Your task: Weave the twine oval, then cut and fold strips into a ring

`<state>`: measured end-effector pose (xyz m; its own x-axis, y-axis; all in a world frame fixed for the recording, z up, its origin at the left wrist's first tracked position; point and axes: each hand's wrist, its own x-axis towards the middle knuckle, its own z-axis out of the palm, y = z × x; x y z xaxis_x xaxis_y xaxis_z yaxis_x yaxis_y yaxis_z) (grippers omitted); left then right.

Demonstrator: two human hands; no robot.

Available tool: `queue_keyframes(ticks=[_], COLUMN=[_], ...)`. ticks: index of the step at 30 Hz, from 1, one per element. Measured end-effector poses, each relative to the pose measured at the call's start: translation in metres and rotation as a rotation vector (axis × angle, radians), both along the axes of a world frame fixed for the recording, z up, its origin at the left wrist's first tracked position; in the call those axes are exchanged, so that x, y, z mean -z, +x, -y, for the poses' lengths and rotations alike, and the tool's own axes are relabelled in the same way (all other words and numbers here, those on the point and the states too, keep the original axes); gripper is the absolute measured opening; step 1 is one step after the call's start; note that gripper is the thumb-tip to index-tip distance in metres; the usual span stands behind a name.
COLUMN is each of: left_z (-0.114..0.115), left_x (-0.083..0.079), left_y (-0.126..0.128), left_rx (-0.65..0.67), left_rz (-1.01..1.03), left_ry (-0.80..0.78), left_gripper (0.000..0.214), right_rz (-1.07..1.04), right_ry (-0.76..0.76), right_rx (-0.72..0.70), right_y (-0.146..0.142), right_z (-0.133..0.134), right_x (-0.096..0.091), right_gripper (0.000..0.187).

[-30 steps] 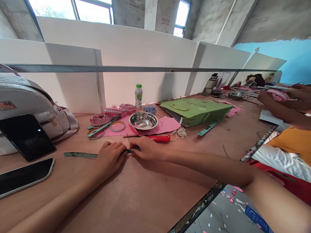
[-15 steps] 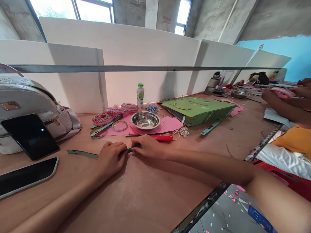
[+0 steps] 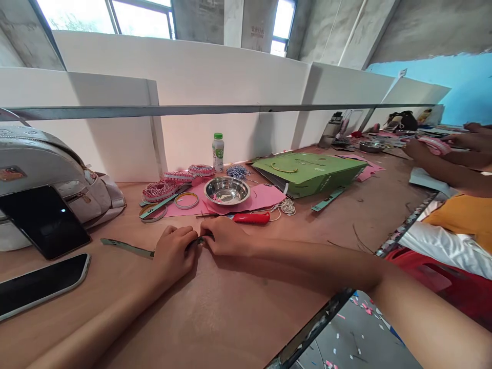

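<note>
A narrow dark green strip (image 3: 126,247) runs across the table and under my left hand (image 3: 176,251). The fingers of that hand are closed on it. Close beside it, my right hand (image 3: 225,237) pinches the strip's other end; the fingers hide most of that end. Just beyond my hands lies a tool with a red handle (image 3: 251,218) and a thin dark shaft. Behind it a steel bowl (image 3: 226,201) with small pink bits inside stands on pink paper (image 3: 269,195). Thin rings (image 3: 186,200), another green strip (image 3: 323,200) and white cord (image 3: 286,206) lie around.
Two phones (image 3: 42,287) and a pale backpack (image 3: 42,159) are at the left. Toward the back are red-and-white coiled trims (image 3: 159,190), a green-capped bottle (image 3: 218,154) and a green paper bag (image 3: 311,169). A co-worker's hands (image 3: 418,148) are at the right, past the table edge (image 3: 311,333).
My right hand has drawn nearer to my left, so less of the strip shows between them. The whole view has shifted slightly.
</note>
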<state>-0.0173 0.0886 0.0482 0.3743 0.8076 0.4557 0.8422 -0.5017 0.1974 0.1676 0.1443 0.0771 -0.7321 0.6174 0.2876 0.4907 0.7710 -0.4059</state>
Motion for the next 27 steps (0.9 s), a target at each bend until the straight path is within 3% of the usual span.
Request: queue_keyframes(ticks=[8,13,20,27], left_z=[0.002,0.004,0.005,0.008], left_x=[-0.002,-0.001,-0.001,-0.002], left_y=[0.005,0.008,0.006,0.004], left_rx=[0.049,0.069,-0.011,0.000], left_rz=[-0.005,-0.027,-0.013,-0.025], left_ry=[-0.024,-0.021,0.007,0.001], left_gripper=[0.014,0.016,0.016,0.013], right_rz=[0.005,0.011,0.014,-0.014], right_ry=[-0.049,-0.015,0.034,-0.001], right_rx=[-0.056,-0.047,0.044,-0.022], right_y=[0.033,0.024,0.000,0.024], right_z=[0.000,0.008,0.009,0.009], right_x=[-0.005,-0.004,0.002,0.002], right_gripper=[0.005,0.004,0.003,0.006])
